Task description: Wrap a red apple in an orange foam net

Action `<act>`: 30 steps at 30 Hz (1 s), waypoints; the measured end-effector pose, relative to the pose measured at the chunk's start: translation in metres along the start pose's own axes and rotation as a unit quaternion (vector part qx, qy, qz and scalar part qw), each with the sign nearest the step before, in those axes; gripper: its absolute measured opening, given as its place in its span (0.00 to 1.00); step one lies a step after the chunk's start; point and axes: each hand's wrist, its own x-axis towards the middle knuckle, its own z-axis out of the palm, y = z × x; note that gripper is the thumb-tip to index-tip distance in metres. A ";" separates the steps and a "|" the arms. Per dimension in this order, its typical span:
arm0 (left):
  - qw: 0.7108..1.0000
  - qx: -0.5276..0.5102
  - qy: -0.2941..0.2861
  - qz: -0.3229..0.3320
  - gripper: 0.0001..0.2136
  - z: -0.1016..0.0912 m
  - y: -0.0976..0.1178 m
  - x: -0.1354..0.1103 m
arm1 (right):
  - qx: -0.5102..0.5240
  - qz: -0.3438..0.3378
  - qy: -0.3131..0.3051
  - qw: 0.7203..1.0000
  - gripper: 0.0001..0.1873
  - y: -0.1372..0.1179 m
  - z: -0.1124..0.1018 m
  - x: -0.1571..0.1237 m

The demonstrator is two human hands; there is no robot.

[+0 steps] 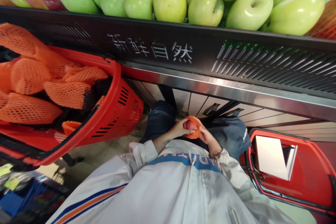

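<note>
Low in front of my lap, a round red fruit, apple-like, (191, 125) sits partly inside an orange foam net (193, 135). My left hand (179, 128) grips it from the left, thumb across the front. From the right, my right hand (206, 135) has its fingers closed against the net and fruit. Red skin shows through the net's opening, facing up. The far side of the fruit and some fingertips are hidden.
A red basket (115, 112) at left holds several orange foam nets (28, 106). At right, another red basket (309, 161) contains a white box (271, 157). Ahead, green apples (170, 1) line a black display shelf (147, 38) above a metal ledge (189, 77).
</note>
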 end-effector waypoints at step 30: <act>0.992 0.053 0.045 0.106 0.27 0.003 0.014 -0.009 | 0.030 -0.024 0.150 0.988 0.29 0.008 -0.003 0.012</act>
